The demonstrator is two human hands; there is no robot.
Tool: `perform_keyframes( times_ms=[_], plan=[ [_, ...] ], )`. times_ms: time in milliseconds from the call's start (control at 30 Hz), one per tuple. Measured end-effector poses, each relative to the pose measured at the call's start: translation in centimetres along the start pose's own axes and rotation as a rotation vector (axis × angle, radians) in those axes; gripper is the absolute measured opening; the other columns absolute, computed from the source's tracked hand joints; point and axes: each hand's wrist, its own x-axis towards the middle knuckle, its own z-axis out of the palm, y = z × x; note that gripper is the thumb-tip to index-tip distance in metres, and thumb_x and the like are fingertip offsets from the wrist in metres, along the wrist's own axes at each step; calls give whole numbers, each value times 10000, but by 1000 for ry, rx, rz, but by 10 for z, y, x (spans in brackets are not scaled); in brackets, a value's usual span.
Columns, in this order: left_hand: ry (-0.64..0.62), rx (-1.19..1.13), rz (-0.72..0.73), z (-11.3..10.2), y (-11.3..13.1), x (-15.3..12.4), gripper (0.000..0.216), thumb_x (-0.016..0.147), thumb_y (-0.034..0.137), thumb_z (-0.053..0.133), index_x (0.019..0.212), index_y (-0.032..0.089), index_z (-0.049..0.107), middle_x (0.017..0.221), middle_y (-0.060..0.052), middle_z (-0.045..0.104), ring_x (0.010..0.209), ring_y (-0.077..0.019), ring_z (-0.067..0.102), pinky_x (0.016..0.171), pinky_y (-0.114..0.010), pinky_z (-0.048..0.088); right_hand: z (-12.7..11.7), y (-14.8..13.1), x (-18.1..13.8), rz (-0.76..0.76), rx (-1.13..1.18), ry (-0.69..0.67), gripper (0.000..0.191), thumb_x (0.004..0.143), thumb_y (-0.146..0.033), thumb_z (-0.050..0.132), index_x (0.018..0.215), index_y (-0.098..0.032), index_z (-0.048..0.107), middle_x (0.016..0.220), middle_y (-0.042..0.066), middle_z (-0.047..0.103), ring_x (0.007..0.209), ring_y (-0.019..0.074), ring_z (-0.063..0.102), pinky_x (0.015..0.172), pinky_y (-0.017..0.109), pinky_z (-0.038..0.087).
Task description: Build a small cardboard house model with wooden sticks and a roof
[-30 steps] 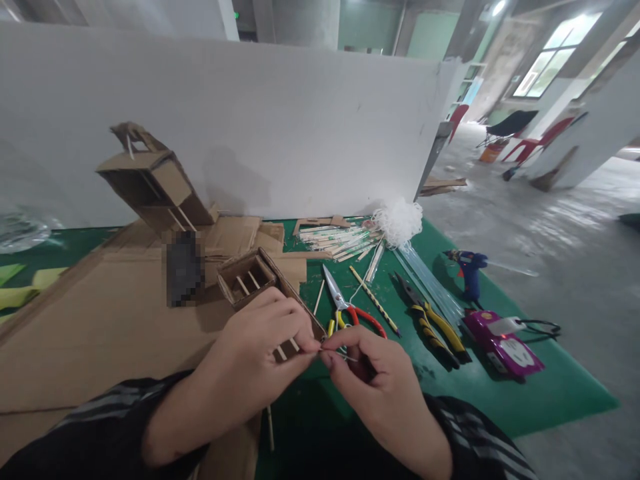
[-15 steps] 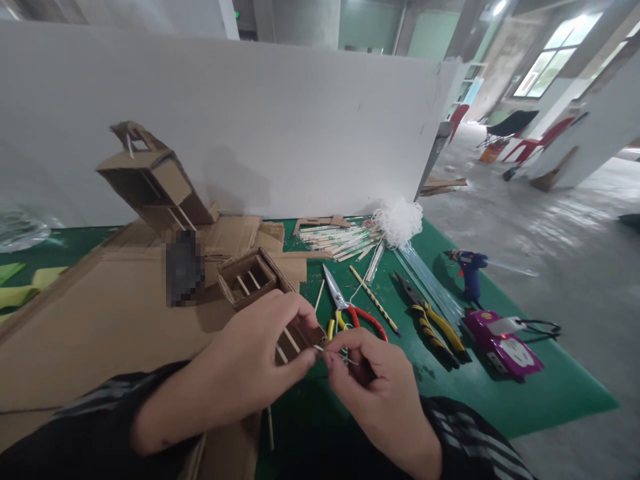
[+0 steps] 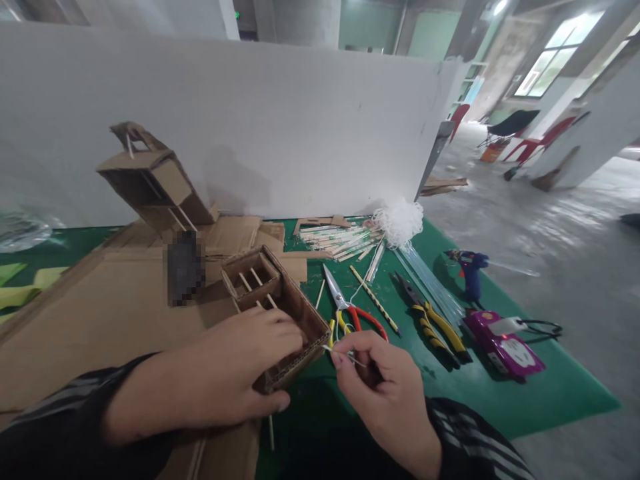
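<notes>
A brown cardboard box (image 3: pixel 304 303) with thin wooden sticks across it lies tilted in front of me. My left hand (image 3: pixel 250 363) grips its near end, fingers reaching inside and thumb against the outer side. At the box's right corner, my right hand (image 3: pixel 383 393) pinches a thin white string (image 3: pixel 327 348) between thumb and forefinger. The string's tip touches or nearly touches the corner; I cannot tell which. Just beyond that hand are scissors (image 3: pixel 365 320) with red and yellow handles, partly covered by it.
Pliers (image 3: pixel 435 327), a purple power strip (image 3: pixel 505 347), a blue glue gun (image 3: pixel 469 273) and a patterned pencil (image 3: pixel 375 300) lie to the right. Wooden sticks (image 3: pixel 340 241) and a white string bundle (image 3: pixel 400 223) are behind. A taller cardboard model (image 3: pixel 155 177) stands at the left back.
My left hand has left the string and moved down and left onto the box, which has shifted slightly right. My right hand has moved slightly right, still pinching the string.
</notes>
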Motion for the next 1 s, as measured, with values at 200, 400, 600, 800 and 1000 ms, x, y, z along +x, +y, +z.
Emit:
perform_keyframes(
  times_ms=[200,400,600,800,1000],
  plan=[
    [191,-2,-131,-6,-6,5,90,780,259,608,863,227,595,816,11,633,749,-179,577,665,-282,403,2,3,-5,-34,-60,-9,96,827,-165,593,784,-192,674,513,-83,438,428,68,415,429,181,322],
    [353,-29,-242,0,-1,9,89,817,305,526,807,217,516,672,53,560,584,-128,500,552,-249,340,12,5,-5,-126,-126,16,95,818,-142,580,820,-195,659,597,-50,598,450,78,469,463,195,367],
    [341,-134,-301,5,-2,9,120,857,336,514,849,219,490,664,72,563,562,-110,500,537,-232,348,18,5,-2,-154,-158,62,80,843,-159,583,824,-194,652,526,-65,523,415,86,420,453,209,359],
    [332,-182,-320,7,-3,10,154,857,369,516,871,216,511,671,63,571,572,-118,511,543,-239,361,20,7,2,-155,-151,85,76,854,-166,587,815,-192,646,514,-79,472,413,80,401,435,207,326],
    [324,-191,-326,8,-3,10,159,859,376,514,881,219,513,683,64,582,584,-118,520,552,-244,370,21,7,4,-165,-148,83,74,853,-153,593,821,-187,650,531,-80,477,435,77,416,449,203,327]
  ],
)
